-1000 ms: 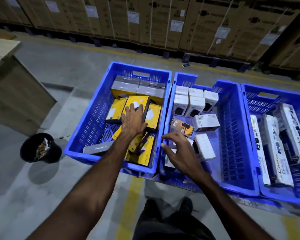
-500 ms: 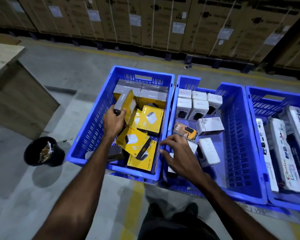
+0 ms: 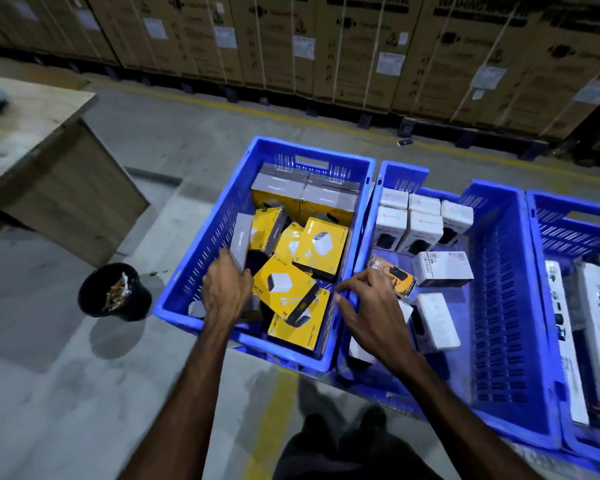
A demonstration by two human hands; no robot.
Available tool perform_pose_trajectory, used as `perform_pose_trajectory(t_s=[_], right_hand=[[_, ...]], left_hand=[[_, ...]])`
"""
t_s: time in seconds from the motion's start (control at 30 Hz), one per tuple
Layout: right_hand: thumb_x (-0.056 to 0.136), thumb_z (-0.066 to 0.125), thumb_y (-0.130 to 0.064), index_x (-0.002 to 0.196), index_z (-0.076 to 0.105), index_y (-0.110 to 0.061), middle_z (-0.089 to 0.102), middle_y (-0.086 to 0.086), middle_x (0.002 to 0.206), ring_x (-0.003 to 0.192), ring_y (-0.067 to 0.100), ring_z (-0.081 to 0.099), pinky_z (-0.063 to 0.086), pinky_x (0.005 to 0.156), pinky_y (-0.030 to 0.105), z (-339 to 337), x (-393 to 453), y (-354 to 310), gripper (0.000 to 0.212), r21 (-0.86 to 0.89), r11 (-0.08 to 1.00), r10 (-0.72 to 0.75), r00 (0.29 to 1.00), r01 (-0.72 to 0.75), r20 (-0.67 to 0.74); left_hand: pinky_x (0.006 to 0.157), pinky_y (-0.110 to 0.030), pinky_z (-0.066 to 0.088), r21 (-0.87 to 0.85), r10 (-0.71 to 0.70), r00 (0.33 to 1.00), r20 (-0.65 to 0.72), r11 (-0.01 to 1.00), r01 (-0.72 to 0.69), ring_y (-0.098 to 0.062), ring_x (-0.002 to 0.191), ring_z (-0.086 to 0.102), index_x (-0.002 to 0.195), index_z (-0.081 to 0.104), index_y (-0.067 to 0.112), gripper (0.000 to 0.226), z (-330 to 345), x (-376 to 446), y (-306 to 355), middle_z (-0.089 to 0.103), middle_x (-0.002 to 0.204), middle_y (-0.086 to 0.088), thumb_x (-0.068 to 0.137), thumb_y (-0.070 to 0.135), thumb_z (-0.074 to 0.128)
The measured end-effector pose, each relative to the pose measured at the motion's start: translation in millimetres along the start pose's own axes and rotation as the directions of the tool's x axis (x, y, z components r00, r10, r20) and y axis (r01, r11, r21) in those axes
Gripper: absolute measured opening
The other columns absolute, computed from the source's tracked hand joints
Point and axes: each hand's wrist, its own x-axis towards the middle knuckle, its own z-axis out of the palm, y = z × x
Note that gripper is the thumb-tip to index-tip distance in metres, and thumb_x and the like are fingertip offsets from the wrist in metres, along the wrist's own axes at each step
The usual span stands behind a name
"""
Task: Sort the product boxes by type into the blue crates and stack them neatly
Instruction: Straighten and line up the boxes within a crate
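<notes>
Three blue crates stand side by side on the floor. The left crate (image 3: 201, 271) serves as the landmark.

Inside the left crate: four grey-topped boxes (image 3: 305, 188) stand in a two-by-two block against its far wall. In front of them lie loose yellow boxes (image 3: 321, 245), tilted and overlapping; at least five are visible, and the exact count cannot be told. The left hand (image 3: 227, 289) is inside this crate at its left wall, fingers clenched around a grey-sided box (image 3: 241, 239) held upright on edge.

The middle crate (image 3: 499, 271), touching the left crate's right wall, holds five white boxes (image 3: 409, 220) standing in rows at its far end. Nearer lie one white box on its side (image 3: 442, 268), one orange-and-black box (image 3: 392, 273) and further white boxes (image 3: 437, 320), partly hidden; at least two. The right hand (image 3: 371, 313) hovers over the near end of this crate, just beside the shared wall, fingers spread and bent, grasping nothing visible.

The right crate (image 3: 575, 220), farthest from the left crate, holds long white boxes (image 3: 565, 341); at least two show, the rest cut off.

One black bucket (image 3: 113, 292) stands on the floor left of the left crate.
</notes>
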Motion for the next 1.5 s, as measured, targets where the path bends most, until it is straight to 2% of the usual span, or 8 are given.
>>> perform_pose_trajectory(t_s=[0.17, 0.47, 0.57, 0.67, 0.8, 1.07, 1.33, 1.5], right_hand=[[0.096, 0.066, -0.03, 0.102, 0.074, -0.02, 0.057, 0.0, 0.102, 0.1, 0.023, 0.053, 0.044, 0.084, 0.04, 1, 20, 13, 0.014, -0.005, 0.999, -0.035, 0.999, 0.035, -0.035], [0.098, 0.063, -0.035, 0.105, 0.073, -0.029, 0.054, -0.007, 0.109, 0.108, 0.019, 0.05, 0.036, 0.088, 0.037, -1, 58, 12, 0.014, 0.071, 0.997, -0.025, 0.999, 0.023, 0.032], [0.097, 0.063, -0.033, 0.104, 0.073, -0.028, 0.056, -0.005, 0.11, 0.11, 0.021, 0.05, 0.038, 0.089, 0.04, 2, 65, 12, 0.013, 0.059, 0.998, -0.028, 0.999, 0.025, 0.04], [0.098, 0.063, -0.034, 0.104, 0.072, -0.028, 0.056, -0.006, 0.108, 0.109, 0.021, 0.051, 0.041, 0.09, 0.043, 5, 73, 14, 0.013, 0.04, 0.999, -0.001, 1.0, 0.001, -0.001], [0.097, 0.06, -0.037, 0.101, 0.073, -0.027, 0.057, -0.005, 0.106, 0.103, 0.022, 0.052, 0.039, 0.087, 0.042, 13, 91, 14, 0.016, -0.034, 0.999, 0.014, 0.997, -0.017, -0.077], [0.094, 0.065, -0.033, 0.101, 0.074, -0.022, 0.06, 0.001, 0.105, 0.101, 0.025, 0.054, 0.04, 0.09, 0.044, 38, 116, -3, 0.016, -0.192, 0.966, 0.123, 0.965, -0.17, -0.233], [0.094, 0.063, -0.038, 0.108, 0.072, -0.02, 0.06, 0.004, 0.116, 0.108, 0.027, 0.053, 0.042, 0.097, 0.043, 49, 112, -17, 0.025, -0.365, 0.916, 0.087, 0.97, -0.168, -0.228], [0.095, 0.063, -0.034, 0.104, 0.072, -0.015, 0.061, 0.005, 0.116, 0.108, 0.027, 0.053, 0.042, 0.099, 0.043, 53, 111, -14, 0.023, -0.416, 0.896, 0.057, 0.969, -0.157, -0.242]], left_hand=[[0.09, -0.052, 0.055, 0.12, -0.067, 0.991, 0.114, 0.991, 0.053, -0.045, 0.115, 0.065, 0.122, 0.05, 0.008, 0.046, -4, -7, 6, 0.066, 0.125, -0.021, 0.09, 0.03, 0.075], [0.08, -0.047, 0.052, 0.126, -0.057, 0.998, 0.012, 0.991, 0.055, -0.041, 0.106, 0.066, 0.113, 0.056, 0.016, 0.031, -14, -17, 19, 0.069, 0.116, -0.014, 0.097, 0.042, 0.064], [0.073, -0.038, 0.047, 0.106, 0.054, 0.996, -0.067, 0.993, -0.047, -0.034, 0.105, 0.067, 0.113, 0.064, 0.014, 0.035, -11, -6, 21, 0.07, 0.113, -0.01, 0.099, 0.046, 0.061], [0.086, -0.04, 0.054, 0.113, 0.201, 0.977, -0.07, 0.975, -0.193, -0.028, 0.116, 0.064, 0.13, 0.067, 0.011, 0.043, -4, 22, 34, 0.07, 0.124, -0.009, 0.1, 0.042, 0.065], [0.092, -0.045, 0.054, 0.159, 0.362, 0.932, 0.02, 0.919, -0.361, -0.032, 0.115, 0.062, 0.125, 0.07, 0.012, 0.04, 16, 78, 64, 0.07, 0.123, -0.011, 0.095, 0.039, 0.067], [0.104, -0.056, 0.048, 0.229, 0.286, 0.887, 0.364, 0.895, -0.383, -0.044, 0.133, 0.05, 0.144, 0.045, 0.015, 0.077, 61, 139, 52, 0.049, 0.145, -0.02, 0.081, 0.037, 0.084], [0.103, -0.064, 0.047, 0.349, 0.085, 0.89, 0.448, 0.9, -0.262, -0.057, 0.139, 0.04, 0.163, 0.012, 0.013, 0.112, 74, 155, 47, 0.028, 0.16, -0.031, 0.08, 0.031, 0.084], [0.096, -0.059, 0.056, 0.339, 0.042, 0.881, 0.471, 0.914, -0.225, -0.054, 0.133, 0.05, 0.163, 0.006, 0.005, 0.115, 72, 172, 58, 0.037, 0.156, -0.032, 0.077, 0.028, 0.078]])
